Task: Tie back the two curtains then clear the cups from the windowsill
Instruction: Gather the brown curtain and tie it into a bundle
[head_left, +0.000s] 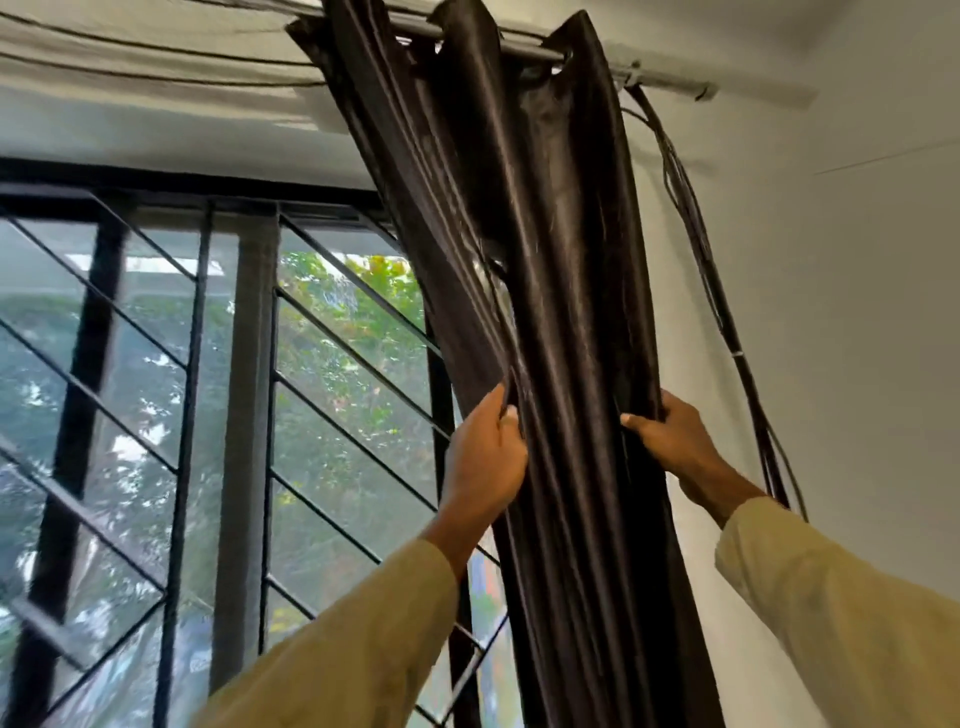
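Note:
A dark brown satin curtain hangs bunched from a metal rod at the right side of the window. My left hand grips the curtain's left edge, fingers curled into the folds. On the other side, my right hand grips the right edge at about the same height, thumb in front. Between both hands the fabric is gathered into a narrow column. No cups, no windowsill and no second curtain are in view.
A window with black diagonal grille bars fills the left half, trees beyond it. A bundle of dark cables hangs down the white wall just right of the curtain. More cables run along the wall above the window.

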